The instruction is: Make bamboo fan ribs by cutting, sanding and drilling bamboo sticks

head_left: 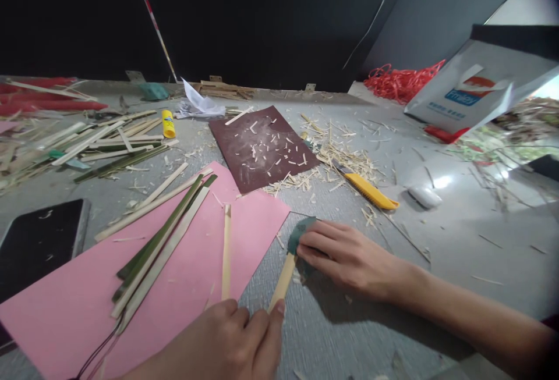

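Note:
Low in the centre, my left hand is closed on the near end of a pale bamboo strip. A second pale strip stretches up from beside its knuckles over pink paper. My right hand pinches a folded piece of dark green sandpaper, which wraps round the far end of the first strip. Its fingertips are partly hidden behind the sandpaper. A bundle of green and pale strips lies on the pink paper to the left.
Beyond my hands lie a brown board with shavings and a yellow utility knife, its blade out. A glue stick, more strips, a phone, a white bag and red string surround them.

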`<state>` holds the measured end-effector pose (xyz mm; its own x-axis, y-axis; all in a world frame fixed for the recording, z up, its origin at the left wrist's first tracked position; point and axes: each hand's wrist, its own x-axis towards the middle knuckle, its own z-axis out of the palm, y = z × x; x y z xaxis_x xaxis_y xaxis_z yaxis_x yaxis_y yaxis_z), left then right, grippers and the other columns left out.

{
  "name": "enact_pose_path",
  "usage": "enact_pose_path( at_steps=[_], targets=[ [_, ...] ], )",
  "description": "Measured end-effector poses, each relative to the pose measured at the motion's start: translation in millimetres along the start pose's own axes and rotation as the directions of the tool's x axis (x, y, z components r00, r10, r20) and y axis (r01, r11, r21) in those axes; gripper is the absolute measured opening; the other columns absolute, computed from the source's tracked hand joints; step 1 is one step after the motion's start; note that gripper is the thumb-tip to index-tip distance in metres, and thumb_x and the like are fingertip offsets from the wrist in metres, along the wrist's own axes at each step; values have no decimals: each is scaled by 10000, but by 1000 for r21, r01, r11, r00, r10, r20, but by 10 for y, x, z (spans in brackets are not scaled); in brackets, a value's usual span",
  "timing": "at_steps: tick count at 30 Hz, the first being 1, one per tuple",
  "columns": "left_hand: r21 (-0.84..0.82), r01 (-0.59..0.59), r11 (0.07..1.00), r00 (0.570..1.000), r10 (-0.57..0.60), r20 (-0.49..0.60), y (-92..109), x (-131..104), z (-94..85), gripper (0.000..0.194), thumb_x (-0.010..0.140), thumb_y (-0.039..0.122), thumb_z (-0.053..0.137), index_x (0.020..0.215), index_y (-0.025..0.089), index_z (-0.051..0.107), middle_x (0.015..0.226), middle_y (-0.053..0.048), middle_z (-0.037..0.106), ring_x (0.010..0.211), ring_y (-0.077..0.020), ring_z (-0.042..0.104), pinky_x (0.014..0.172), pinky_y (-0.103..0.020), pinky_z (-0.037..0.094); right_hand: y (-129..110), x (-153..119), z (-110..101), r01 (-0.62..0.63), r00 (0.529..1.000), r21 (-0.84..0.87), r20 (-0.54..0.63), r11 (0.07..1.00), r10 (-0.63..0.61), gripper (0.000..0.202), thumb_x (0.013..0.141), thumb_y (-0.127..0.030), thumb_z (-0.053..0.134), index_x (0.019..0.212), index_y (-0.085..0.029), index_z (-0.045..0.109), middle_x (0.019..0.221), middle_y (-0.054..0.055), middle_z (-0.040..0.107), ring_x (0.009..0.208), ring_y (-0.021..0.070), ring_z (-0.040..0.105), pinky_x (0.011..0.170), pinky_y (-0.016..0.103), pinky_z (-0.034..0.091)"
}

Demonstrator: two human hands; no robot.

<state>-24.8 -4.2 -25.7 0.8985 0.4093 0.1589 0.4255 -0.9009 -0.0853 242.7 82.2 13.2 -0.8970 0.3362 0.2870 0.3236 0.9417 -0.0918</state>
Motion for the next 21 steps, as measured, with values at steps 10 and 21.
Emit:
enact_pose_path(
  at_steps=[10, 21],
  targets=[
    [24, -65, 998, 997, 64, 40, -37, 69, -130, 382, 925, 111, 612, 1291, 3, 632, 992, -145, 779, 601, -189, 664, 465, -323, 468, 31, -42, 63, -32, 999, -11, -40, 999, 32, 323, 1073, -132, 348, 1104, -74, 664, 971, 139, 682, 853, 225, 570, 697, 359, 532],
    [-9, -109, 994, 988, 110, 111, -92, 90, -274, 369, 917, 82, 594, 1279, 30, 645, 1091, -202, 762, 701, -205, 712, 498, -293, 495, 97, -60, 86, -130, 980, -4, -155, 992, 127, 323, 946, -1, 400, 1105, -116, 657, 996, 114, 666, 864, 207, 582, 727, 341, 531]
  ],
)
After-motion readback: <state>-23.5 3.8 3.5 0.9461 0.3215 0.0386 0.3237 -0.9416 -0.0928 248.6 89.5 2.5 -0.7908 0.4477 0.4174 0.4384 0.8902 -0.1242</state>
